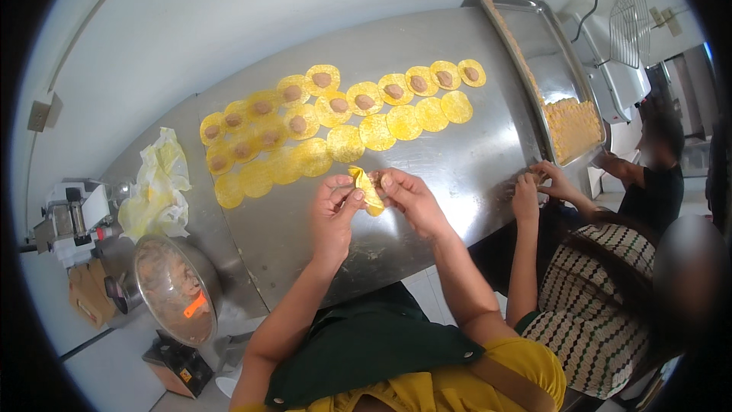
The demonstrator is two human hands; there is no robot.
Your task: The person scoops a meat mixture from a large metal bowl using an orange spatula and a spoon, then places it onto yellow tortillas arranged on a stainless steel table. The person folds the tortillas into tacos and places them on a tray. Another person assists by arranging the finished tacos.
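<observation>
A folded yellow dumpling wrapper (367, 194) is held up over the steel table, its edge partly gathered. My left hand (334, 210) pinches one side of it between thumb and fingers. On the other side, the fingers of my right hand (414, 200) close on its edge; any filling inside is hidden. Beyond my hands lie rows of round yellow wrappers, some with a dab of pinkish-brown filling (364, 102) in the middle. Nearest to my hands is the front row of bare wrappers (345, 143), laid edge to edge and partly overlapping.
At my left, a metal bowl (211, 278) holds filling and an orange scraper (195, 304), beside a crumpled yellow-stained plastic bag (162, 187). A large metal tray (540, 27) with rows of finished dumplings (572, 131) stands far right. A co-worker's hands (537, 189) work at the table's right.
</observation>
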